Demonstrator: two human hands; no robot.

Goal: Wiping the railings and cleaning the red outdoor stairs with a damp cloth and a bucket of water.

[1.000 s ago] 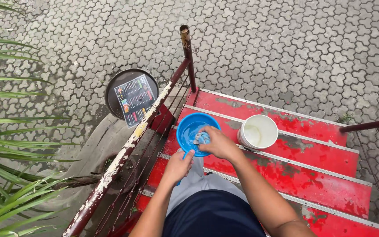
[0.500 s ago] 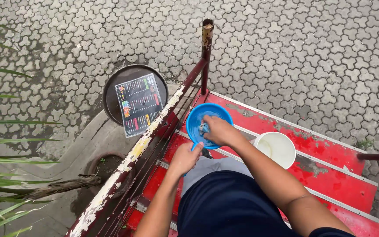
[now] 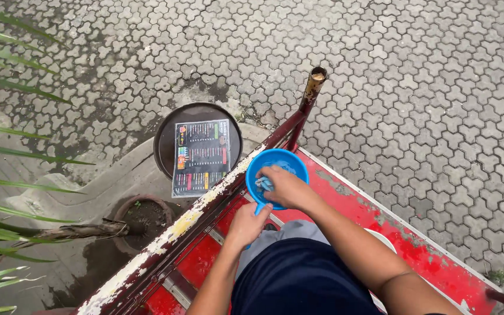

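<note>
One blue bowl | round, plastic | right hand inside, holding cloth

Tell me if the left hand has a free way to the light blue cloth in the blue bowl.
Probably not: the right hand covers the cloth inside the bowl, while the left hand grips the bowl's handle.

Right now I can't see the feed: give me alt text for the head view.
A person's right hand presses a light blue cloth inside a blue scoop bowl while the left hand grips its handle, above red steps beside a peeling railing. Grey paving lies below.
</note>
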